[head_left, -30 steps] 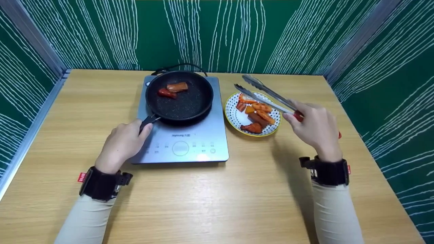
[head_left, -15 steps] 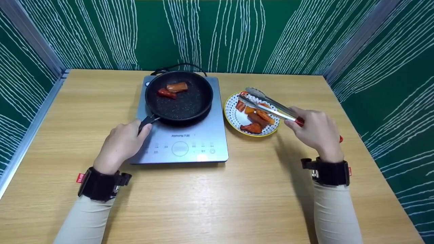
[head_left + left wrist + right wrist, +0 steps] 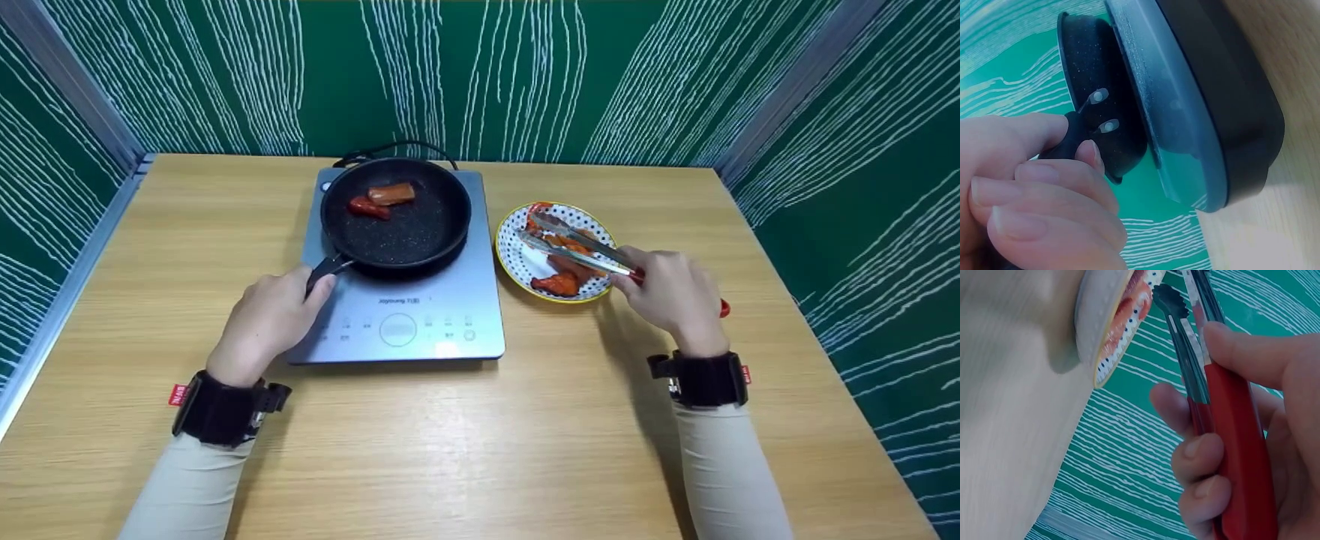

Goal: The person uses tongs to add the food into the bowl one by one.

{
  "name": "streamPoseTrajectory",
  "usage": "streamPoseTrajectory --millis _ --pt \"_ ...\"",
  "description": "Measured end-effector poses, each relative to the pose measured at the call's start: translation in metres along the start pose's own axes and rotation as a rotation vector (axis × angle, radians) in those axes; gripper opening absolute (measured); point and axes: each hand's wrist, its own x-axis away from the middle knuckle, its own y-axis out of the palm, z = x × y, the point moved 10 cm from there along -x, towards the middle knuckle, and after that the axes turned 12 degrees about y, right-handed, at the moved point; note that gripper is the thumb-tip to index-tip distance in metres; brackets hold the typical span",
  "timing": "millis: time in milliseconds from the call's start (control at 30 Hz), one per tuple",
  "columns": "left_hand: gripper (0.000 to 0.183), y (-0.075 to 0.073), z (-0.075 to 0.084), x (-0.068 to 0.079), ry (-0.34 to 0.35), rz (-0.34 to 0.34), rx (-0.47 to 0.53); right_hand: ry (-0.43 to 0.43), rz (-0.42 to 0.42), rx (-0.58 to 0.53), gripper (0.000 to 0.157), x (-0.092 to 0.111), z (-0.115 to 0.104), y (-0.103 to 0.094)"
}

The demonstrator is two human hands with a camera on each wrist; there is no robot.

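My left hand point(image 3: 271, 319) grips the black handle point(image 3: 1064, 140) of a frying pan point(image 3: 420, 225), its fingers curled round it. Inside the pan lie a brown sausage-like piece point(image 3: 391, 194) and a dark red piece point(image 3: 368, 208). In my right hand point(image 3: 670, 295) are metal tongs with red grips point(image 3: 1241, 455), held between thumb and curled fingers. The tong tips hang over a dotted plate point(image 3: 514, 260) with a yellow rim, their two arms apart. On that plate lie several food pieces, among them a reddish drumstick-like piece point(image 3: 556, 283); the tongs hide some. Whether the tips touch food, I cannot tell.
Beneath the pan is a silver induction cooker point(image 3: 450, 307) with a black cord point(image 3: 405, 142) behind it. The plate stands just right of the cooker on the wooden table point(image 3: 420, 450). Green walls point(image 3: 637, 75) with white lines enclose the back and sides.
My right hand first lowered the tongs toward the plate, then moved left, bringing the tips over the food. The tong arms have come closer together. My left hand and the pan stay put.
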Motion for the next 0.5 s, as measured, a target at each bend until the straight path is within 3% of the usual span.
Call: streamPoseTrajectory --millis 300,500 --pt "0.043 -0.002 0.002 0.000 0.008 0.006 -0.005 0.008 -0.014 0.041 0.042 0.002 -0.008 0.009" --pt "0.042 -0.002 0.003 0.000 0.015 0.012 -0.011 0.000 -0.047 0.046 0.035 0.004 -0.013 0.010"
